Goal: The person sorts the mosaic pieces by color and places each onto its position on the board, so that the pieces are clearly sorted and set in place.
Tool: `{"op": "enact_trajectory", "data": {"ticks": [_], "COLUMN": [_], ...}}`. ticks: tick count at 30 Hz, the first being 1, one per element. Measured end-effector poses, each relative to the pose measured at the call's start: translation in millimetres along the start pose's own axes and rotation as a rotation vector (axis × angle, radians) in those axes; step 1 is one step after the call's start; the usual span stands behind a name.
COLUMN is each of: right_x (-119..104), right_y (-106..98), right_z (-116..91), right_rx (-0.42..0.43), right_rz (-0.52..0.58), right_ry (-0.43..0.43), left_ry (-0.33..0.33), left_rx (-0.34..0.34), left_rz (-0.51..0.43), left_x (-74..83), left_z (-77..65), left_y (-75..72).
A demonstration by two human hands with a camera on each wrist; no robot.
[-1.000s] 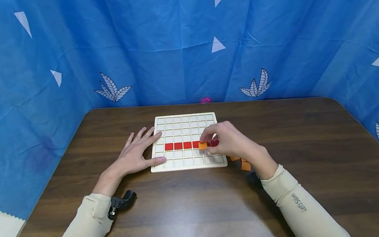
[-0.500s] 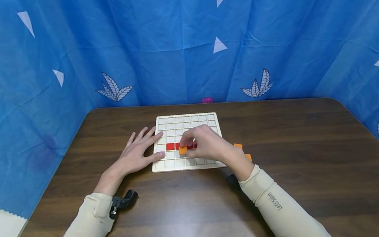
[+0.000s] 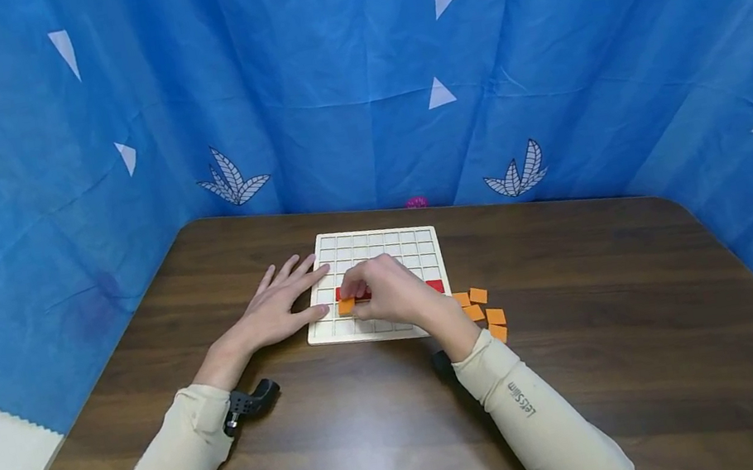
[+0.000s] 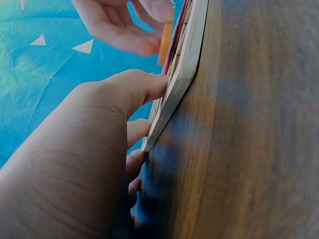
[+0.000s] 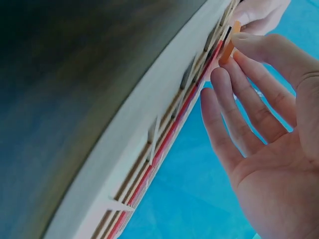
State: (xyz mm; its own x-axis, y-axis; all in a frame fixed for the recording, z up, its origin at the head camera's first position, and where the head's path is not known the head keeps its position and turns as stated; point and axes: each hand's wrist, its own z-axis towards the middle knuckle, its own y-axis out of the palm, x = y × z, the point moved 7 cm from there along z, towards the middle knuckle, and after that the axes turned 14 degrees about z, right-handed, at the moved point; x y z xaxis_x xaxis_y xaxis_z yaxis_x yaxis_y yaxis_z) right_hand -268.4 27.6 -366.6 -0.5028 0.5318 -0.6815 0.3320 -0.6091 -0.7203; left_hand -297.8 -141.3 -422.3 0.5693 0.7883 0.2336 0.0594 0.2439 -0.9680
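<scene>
A pale gridded board lies on the table. My left hand rests on its left edge, fingers spread and thumb on the rim. Over the left part of the board, my right hand pinches a small square orange tile between thumb and fingertips. In the right wrist view the orange tile stands nearly parallel to the board, close over its surface, with the other fingers extended. A row of red tiles sits in the grid, mostly covered by the right hand. The left wrist view shows the left thumb on the board's edge.
Several loose orange tiles lie on the brown wooden table just right of the board, near the right forearm. A blue patterned curtain hangs behind the table and along both sides.
My right hand has moved left across the board with the orange tile, toward the left end of the red row. The loose orange tiles are now more exposed. My left hand stays in place.
</scene>
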Motion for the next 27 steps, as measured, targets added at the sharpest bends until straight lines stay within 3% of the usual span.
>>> {"op": "enact_trajectory", "data": {"ticks": [20, 27], "right_x": [-6.6, -7.7], "right_y": [10.1, 3.9], "right_z": [-1.4, -9.0], "right_rx": [-0.002, 0.032], "right_rz": [-0.147, -0.120], "right_ry": [-0.048, -0.077], "left_ry": [0.003, 0.002], "left_rx": [0.004, 0.010], "left_rz": [-0.005, 0.005], "left_x": [0.0, -1.6], "left_z": [1.9, 1.7], "left_y": [1.4, 2.3]}}
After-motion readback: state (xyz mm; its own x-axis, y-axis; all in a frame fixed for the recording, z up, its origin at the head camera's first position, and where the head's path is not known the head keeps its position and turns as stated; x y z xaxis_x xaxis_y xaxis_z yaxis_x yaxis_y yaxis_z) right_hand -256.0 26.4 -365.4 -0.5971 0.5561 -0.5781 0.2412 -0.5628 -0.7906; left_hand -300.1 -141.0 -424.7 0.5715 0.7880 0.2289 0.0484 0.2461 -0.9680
